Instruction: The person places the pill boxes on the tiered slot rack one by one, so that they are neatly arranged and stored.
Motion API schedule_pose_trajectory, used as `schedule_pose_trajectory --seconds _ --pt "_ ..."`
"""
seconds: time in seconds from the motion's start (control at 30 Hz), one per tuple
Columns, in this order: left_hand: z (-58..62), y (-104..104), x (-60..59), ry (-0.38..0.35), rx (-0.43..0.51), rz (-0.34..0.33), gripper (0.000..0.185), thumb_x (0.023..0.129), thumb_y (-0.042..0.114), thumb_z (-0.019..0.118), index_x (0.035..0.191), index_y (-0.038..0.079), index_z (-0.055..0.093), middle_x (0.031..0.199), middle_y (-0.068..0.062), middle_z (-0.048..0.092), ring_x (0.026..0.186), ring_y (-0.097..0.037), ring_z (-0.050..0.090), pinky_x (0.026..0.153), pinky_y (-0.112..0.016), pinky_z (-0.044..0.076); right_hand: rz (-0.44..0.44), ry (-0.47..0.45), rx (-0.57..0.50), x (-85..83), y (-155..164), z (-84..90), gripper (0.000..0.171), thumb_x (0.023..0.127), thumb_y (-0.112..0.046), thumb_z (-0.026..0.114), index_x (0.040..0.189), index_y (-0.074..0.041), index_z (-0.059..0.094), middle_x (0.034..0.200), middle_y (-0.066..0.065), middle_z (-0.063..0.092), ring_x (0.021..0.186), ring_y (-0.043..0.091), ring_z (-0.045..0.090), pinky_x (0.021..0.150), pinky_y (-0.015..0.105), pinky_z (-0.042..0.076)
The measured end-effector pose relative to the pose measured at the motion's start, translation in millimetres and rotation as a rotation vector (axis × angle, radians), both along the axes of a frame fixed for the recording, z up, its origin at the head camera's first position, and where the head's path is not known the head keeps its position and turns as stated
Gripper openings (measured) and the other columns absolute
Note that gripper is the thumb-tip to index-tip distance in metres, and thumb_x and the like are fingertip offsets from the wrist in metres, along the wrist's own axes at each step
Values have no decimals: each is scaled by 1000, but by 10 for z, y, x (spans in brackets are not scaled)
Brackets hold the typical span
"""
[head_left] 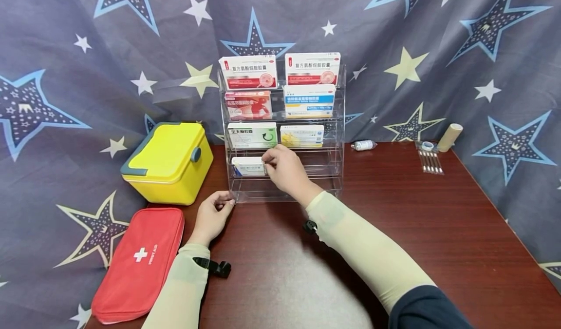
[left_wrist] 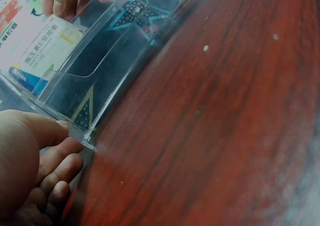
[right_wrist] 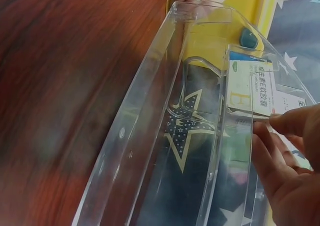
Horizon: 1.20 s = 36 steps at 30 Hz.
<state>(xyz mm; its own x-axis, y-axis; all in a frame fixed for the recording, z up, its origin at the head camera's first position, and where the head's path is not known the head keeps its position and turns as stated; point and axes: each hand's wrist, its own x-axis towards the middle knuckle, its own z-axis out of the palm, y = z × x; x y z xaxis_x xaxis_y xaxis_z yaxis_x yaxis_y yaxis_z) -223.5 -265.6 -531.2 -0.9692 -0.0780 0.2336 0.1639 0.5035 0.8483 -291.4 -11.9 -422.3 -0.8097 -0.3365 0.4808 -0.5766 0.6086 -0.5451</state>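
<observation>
A clear tiered display rack [head_left: 339, 109] stands on the table with medicine boxes on its upper tiers. My right hand [head_left: 288, 172] pinches the right end of a small white medicine box [head_left: 247, 166] that sits in the left part of a lower tier; in the right wrist view, thumb and fingers meet at that box's edge [right_wrist: 246, 88]. With thumb and curled fingers, my left hand [head_left: 212, 218] holds the rack's lower left front corner [left_wrist: 86, 140]. Above the small box is a white and green box [head_left: 252, 135], with a yellow and white box [head_left: 302, 136] beside it.
Left of the rack stands a yellow bin with a grey handle [head_left: 168, 158]; a red first aid pouch [head_left: 138, 265] lies in front of it. Toward the back right are a small bottle [head_left: 364, 145], a tape roll [head_left: 427, 146], packed swabs [head_left: 431, 163] and a beige roll [head_left: 450, 137].
</observation>
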Motion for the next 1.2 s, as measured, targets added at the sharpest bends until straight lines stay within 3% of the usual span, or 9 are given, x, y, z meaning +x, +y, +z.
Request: schedule_pose_trajectory --seconds 0.33,0.57,0.93,1.2 --pt "-37 2 -15 -16 -8 13 21 99 10 73 119 4 73 109 -11 75 100 -22 69 87 -28 50 7 -61 -55 -23 31 -28 12 91 -8 80 101 -12 75 100 -2 66 91 11 72 82 22 55" --pt "-21 -2 -21 -26 -6 8 22 100 12 73 120 4 72 110 -11 75 100 -21 68 86 -22 48 29 -72 -87 102 224 76 11 92 -10 79 101 -12 75 101 -2 66 89 11 70 83 27 55" --pt "12 7 51 -12 -74 -1 28 100 14 73 126 6 69 117 -10 74 105 -24 69 92 -39 52 70 -36 -170 492 996 -61 9 91 -6 77 100 -10 76 96 -4 67 86 11 68 78 33 58" --pt "176 -61 220 119 -259 48 35 98 20 75 131 11 68 120 -8 72 107 -26 67 94 -47 51 16 -32 -151 633 1590 -335 11 91 -5 79 99 -11 76 94 -6 67 86 10 68 77 38 59"
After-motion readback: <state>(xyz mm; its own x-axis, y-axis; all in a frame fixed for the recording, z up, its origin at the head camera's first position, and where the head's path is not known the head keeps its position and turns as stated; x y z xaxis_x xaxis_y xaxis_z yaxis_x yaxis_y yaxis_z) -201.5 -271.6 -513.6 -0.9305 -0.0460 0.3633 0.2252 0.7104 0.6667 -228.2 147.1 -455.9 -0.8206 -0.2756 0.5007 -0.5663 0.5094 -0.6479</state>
